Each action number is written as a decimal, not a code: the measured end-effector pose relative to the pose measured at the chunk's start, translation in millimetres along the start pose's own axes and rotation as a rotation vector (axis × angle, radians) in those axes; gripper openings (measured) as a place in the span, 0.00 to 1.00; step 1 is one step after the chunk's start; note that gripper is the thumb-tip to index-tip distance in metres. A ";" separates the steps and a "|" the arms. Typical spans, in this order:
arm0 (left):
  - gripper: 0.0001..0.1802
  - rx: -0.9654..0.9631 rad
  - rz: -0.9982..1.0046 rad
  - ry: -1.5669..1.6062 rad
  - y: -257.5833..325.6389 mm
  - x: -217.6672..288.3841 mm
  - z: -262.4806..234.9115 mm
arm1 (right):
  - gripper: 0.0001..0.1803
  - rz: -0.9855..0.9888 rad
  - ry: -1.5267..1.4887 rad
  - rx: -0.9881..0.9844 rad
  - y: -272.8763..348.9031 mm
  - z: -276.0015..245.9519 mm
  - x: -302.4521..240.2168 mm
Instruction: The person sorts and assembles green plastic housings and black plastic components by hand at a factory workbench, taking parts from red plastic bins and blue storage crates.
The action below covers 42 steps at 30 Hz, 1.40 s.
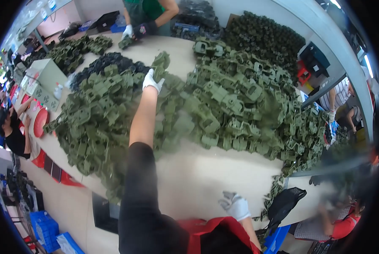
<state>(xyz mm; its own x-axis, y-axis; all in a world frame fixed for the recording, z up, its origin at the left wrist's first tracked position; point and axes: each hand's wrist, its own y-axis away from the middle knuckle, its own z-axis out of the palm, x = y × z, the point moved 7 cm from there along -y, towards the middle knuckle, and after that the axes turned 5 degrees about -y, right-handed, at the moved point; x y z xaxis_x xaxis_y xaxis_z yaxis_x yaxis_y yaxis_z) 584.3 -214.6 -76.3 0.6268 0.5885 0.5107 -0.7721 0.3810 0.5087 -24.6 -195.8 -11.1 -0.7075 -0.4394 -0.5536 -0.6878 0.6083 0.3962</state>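
Note:
My left hand [153,82], in a white glove, reaches far across the table over a heap of olive-green moulded plastic parts [100,101]. Between its thumb and fingers sits the lower end of one green plastic part [161,62], which sticks up past the fingertips; the exact grip is partly hidden. Close to my body, above the near table edge, hovers my right hand [236,206]. Its white glove has greyish fingertips, and the fingers are loosely bent and apart with nothing in them. A second large pile of green parts [240,93] lies to the right.
Dark parts [109,65] lie behind the left heap. Across the pale table [206,173], a co-worker's gloved hands [134,32] handle a green part. A grey box-shaped machine [45,80] and red bowl [41,122] stand left. A black bag-like thing [284,203] and metal frame post [346,55] are right.

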 end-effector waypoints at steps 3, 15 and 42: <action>0.21 0.097 0.142 0.036 -69.4 12.5 -23.4 | 0.24 0.117 -0.065 -0.042 6.8 11.7 4.5; 0.46 0.187 0.597 -1.889 50.6 -28.1 25.4 | 0.25 0.044 0.094 -0.150 5.4 20.1 8.9; 0.48 -0.275 0.198 -2.317 204.5 -123.2 -61.0 | 0.24 0.052 0.146 -0.180 74.8 33.1 30.2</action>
<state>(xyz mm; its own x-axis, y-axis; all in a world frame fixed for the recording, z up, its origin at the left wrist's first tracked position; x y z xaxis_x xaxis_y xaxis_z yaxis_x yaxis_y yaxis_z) 342.8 -165.7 -77.5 -0.5490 -0.7919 0.2674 -0.6826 0.6094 0.4034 -92.0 -141.6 -22.4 -0.7497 -0.5095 -0.4223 -0.6585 0.5109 0.5525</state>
